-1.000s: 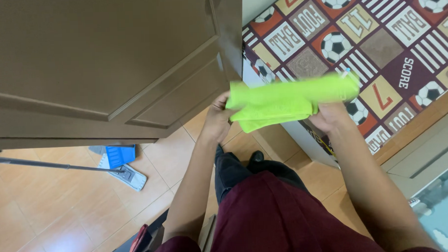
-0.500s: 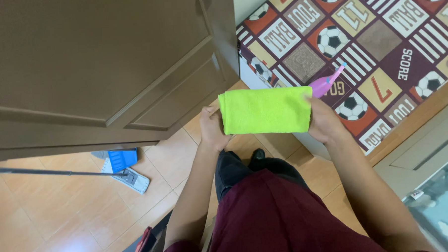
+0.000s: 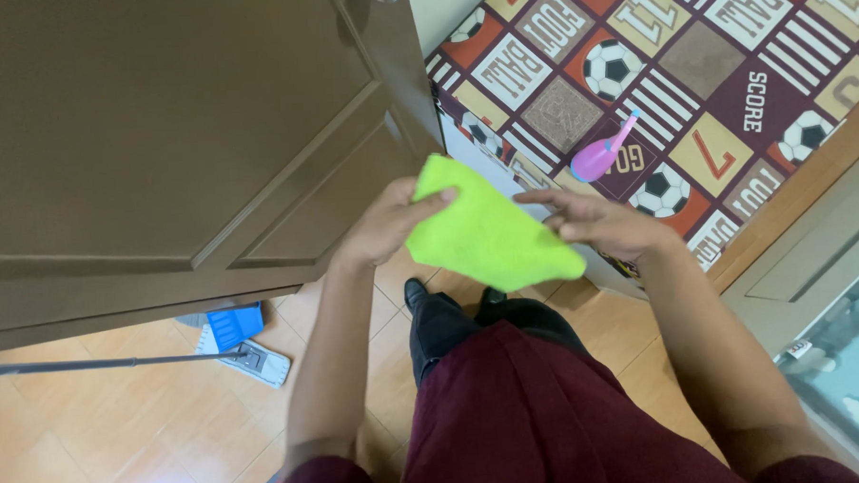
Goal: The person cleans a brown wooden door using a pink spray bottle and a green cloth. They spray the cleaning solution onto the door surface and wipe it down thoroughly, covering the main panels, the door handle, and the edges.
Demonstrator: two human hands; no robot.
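Lime-green cloth (image 3: 486, 232): half a second back a neat flat rectangle stretched between both hands, now a smaller slanted wedge at waist height before the brown door (image 3: 159, 137), so the folding has gone a fold further. Left hand (image 3: 391, 222): fingers clamped on the upper corner. Right hand (image 3: 595, 221): fingers spread, resting on the right edge; pink spray bottle (image 3: 602, 153) on the football-patterned bed cover (image 3: 729, 88) beyond, blue-headed mop (image 3: 233, 339) on the floor.

One cloth (image 3: 486, 232), one bottle (image 3: 602, 153), one mop (image 3: 248, 357)

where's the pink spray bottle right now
In the head view, the pink plastic spray bottle lies upper right on the football-patterned cover, just beyond the right hand and lime-green cloth.
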